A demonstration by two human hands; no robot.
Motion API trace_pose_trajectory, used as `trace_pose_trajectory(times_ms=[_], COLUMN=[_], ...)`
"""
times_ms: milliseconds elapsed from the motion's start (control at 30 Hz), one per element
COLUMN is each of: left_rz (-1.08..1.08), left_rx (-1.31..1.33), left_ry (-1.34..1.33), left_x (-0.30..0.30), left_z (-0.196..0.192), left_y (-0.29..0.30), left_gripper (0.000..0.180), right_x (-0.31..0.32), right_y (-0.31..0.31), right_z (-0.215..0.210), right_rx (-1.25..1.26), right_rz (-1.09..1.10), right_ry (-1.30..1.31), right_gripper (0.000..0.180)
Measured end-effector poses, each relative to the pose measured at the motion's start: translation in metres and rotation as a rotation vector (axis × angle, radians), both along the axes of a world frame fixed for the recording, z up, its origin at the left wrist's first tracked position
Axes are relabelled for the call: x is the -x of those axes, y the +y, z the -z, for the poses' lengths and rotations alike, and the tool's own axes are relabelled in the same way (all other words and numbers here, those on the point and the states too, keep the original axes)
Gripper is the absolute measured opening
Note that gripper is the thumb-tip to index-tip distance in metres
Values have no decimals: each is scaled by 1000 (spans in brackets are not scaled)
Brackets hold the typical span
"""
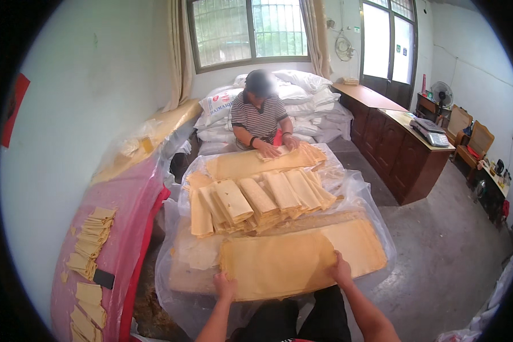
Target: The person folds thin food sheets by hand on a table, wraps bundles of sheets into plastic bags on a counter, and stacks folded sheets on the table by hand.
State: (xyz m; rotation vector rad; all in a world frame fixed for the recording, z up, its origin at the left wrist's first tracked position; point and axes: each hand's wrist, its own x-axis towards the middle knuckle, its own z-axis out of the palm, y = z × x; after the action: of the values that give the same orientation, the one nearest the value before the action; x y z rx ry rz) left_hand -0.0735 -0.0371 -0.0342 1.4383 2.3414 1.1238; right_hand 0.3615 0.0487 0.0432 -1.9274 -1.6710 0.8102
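A wide, thin, yellow-tan sheet, which looks like dried bean-curd skin, is stretched between my hands at the near side of the table. My left hand pinches its left edge near the lower corner. At its right edge, my right hand grips with the thumb on top. Under it and out to the right lie more flat sheets. Beyond them, folded bundles of sheets lie in a row of overlapping stacks across the middle of the table.
Across the table, covered in clear plastic, a person presses hands on a sheet. White sacks are piled behind. To the left, a pink-covered surface bears folded pieces and a dark phone. A brown counter stands right.
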Motion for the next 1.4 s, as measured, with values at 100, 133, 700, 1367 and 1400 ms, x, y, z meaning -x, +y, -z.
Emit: trace_pose_trajectory(times_ms=[100, 133, 700, 1367, 1400], left_rz=[-35, -31, -92, 209, 217], left_rx=[86, 159, 203, 575, 539], left_ry=[-157, -176, -870, -666, -693], left_x=[17, 21, 41, 39, 38], left_z=[5, 6, -26, -57, -60], left_y=[4, 7, 19, -24, -26], left_gripper=[41, 38, 18, 23, 22], right_x=[12, 19, 109, 111, 111], right_y=[-1, -2, -52, -54, -54], right_z=[-10, -8, 36, 36, 36], right_rx=[-414, -418, -636, -564, -595], right_rz=[-83, -99, -541, -525, -531], right_ry=[-536, -516, -515, -528, -505], right_gripper=[65, 65, 52, 55, 55])
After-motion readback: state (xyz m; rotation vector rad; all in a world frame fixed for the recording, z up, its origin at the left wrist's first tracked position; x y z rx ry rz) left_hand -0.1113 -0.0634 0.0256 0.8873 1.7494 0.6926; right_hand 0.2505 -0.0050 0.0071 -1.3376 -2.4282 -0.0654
